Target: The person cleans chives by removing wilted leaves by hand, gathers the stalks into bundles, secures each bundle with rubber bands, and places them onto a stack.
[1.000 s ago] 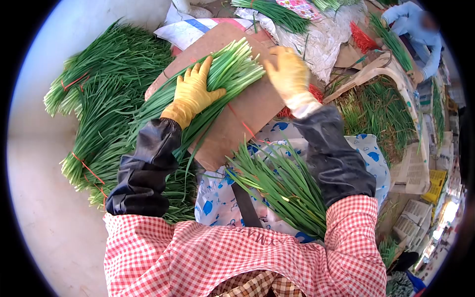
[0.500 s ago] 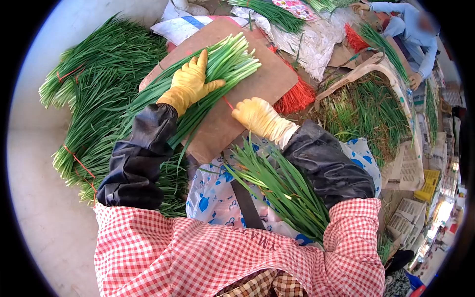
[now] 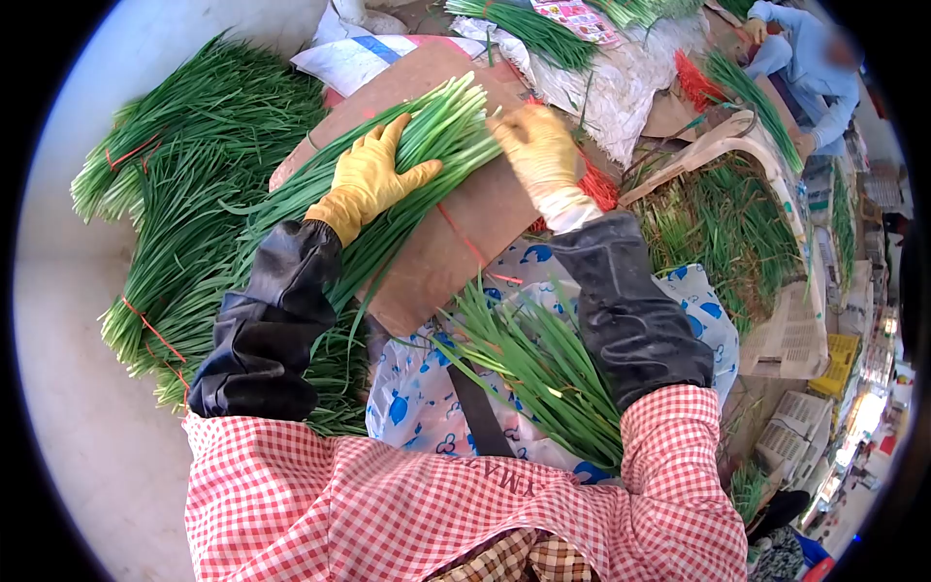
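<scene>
yellow-gloved left hand (image 3: 372, 180) on green stalks (image 3: 438, 141), right hand (image 3: 538, 153) near pale ends (image 3: 471, 97).

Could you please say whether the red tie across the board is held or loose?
Near end loose: the red tie trails past the board; the green bunch hides the rest.

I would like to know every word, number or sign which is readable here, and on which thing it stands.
"YMA", upside down on the red-checked garment; neighbouring letters are unclear.
Pink printed sheet at the top: any print is too small to read.
I can read no numbers.
</scene>
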`<state>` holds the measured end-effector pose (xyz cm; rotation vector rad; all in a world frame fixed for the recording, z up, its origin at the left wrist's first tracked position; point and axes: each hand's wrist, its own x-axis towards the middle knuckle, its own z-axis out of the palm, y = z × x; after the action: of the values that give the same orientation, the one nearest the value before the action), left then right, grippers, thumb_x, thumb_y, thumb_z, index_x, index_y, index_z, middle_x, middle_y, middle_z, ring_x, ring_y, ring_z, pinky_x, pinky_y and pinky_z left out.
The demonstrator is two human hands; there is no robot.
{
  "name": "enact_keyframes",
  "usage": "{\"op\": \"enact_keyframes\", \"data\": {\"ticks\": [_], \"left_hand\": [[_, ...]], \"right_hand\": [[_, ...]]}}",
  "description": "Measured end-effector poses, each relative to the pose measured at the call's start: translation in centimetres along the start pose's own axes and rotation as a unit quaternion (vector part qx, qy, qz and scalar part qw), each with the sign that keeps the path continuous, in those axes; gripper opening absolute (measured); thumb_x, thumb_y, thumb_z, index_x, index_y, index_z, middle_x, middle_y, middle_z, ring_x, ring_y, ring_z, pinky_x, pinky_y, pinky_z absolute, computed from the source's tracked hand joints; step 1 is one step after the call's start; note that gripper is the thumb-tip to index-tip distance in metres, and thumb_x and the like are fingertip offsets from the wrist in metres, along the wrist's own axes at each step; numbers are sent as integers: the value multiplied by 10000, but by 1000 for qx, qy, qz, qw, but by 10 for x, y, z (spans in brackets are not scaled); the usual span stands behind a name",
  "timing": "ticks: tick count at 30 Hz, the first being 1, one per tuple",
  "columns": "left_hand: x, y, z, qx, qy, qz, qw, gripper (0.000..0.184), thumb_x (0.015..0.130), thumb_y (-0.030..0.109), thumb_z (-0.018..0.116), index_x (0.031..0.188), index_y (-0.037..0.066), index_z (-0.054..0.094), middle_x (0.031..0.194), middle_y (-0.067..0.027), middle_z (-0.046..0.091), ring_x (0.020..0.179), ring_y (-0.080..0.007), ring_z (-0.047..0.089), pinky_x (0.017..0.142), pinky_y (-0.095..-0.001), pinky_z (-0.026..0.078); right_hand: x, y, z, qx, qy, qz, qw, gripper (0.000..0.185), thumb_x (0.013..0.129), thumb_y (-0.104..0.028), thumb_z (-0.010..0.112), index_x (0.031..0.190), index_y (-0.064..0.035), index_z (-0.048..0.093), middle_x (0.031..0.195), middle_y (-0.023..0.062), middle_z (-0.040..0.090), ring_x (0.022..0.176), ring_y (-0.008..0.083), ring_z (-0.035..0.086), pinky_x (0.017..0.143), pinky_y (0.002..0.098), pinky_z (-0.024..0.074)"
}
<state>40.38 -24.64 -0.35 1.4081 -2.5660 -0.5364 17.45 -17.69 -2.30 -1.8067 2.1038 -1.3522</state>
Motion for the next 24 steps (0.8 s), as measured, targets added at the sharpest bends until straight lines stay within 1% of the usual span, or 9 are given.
{"op": "enact_keyframes", "data": {"ticks": [1, 3, 5, 8, 13, 15, 19, 21, 24], "left_hand": [[2, 0, -1, 1, -1, 0, 1000, 853, 783, 536, 686, 1441, 101, 361, 1356, -220, 485, 1266, -356, 457, 1042, -404, 378], [5, -1, -1, -58, -31, -63, 996, 912, 747, 611, 670, 1442, 102, 372, 1370, -214, 465, 1259, -351, 462, 1038, -403, 390], [4, 5, -1, -56, -19, -73, 996, 843, 751, 575, 670, 1404, 103, 425, 1268, -195, 560, 1167, -333, 546, 976, -393, 445], [4, 9, 4, 9, 42, -93, 995, 701, 771, 540, 649, 1285, 84, 511, 1017, -189, 667, 1003, -342, 622, 877, -421, 482], [4, 11, 3, -9, 41, -112, 993, 639, 791, 515, 641, 1223, 59, 527, 987, -198, 666, 971, -348, 626, 847, -435, 480], [2, 12, 4, -8, 47, -111, 993, 623, 797, 508, 640, 1208, 52, 530, 980, -197, 666, 963, -349, 626, 841, -437, 480], [2, 12, 10, 23, 83, -92, 992, 607, 803, 481, 651, 1208, 45, 528, 960, -197, 671, 934, -355, 638, 830, -434, 480], [1, 14, 11, 24, 78, -97, 992, 618, 793, 506, 644, 1189, 45, 534, 971, -191, 665, 963, -343, 625, 857, -435, 461], [0, 12, 13, 23, 85, -90, 992, 618, 791, 508, 642, 1186, 46, 535, 979, -189, 662, 977, -340, 621, 869, -438, 449]], "right_hand": [[-2, 1, 6, -31, -73, 32, 996, 249, 781, -349, 724, 782, -106, 668, 809, 95, 615, 762, 299, 606, 698, 422, 477], [-14, 5, 20, -40, -66, 62, 995, 272, 745, -350, 747, 717, -101, 642, 823, 88, 610, 753, 300, 604, 690, 430, 474], [-19, 5, 23, -68, -88, 104, 988, 263, 738, -323, 755, 707, -101, 618, 852, 88, 615, 767, 299, 608, 688, 430, 474], [-15, 6, 22, -27, -92, 144, 985, 270, 725, -284, 770, 852, -101, 616, 880, 91, 621, 811, 297, 622, 724, 418, 487], [-6, 19, 27, 16, -100, 130, 986, 403, 722, -261, 784, 1039, -78, 615, 926, 105, 649, 857, 275, 643, 777, 377, 501], [-4, 28, 29, 154, -129, 208, 957, 457, 731, -280, 795, 1076, -40, 616, 953, 114, 671, 877, 234, 650, 803, 341, 497], [5, 42, 30, 217, -125, 265, 931, 441, 752, -321, 782, 1023, -3, 642, 951, 113, 689, 873, 209, 644, 809, 333, 485], [15, 42, 27, 212, -213, 261, 917, 401, 765, -339, 764, 949, 6, 675, 918, 119, 695, 866, 212, 638, 815, 341, 472], [22, 42, 31, 184, -251, 234, 921, 371, 767, -328, 750, 928, 1, 696, 885, 119, 699, 845, 216, 634, 817, 337, 457]]}}
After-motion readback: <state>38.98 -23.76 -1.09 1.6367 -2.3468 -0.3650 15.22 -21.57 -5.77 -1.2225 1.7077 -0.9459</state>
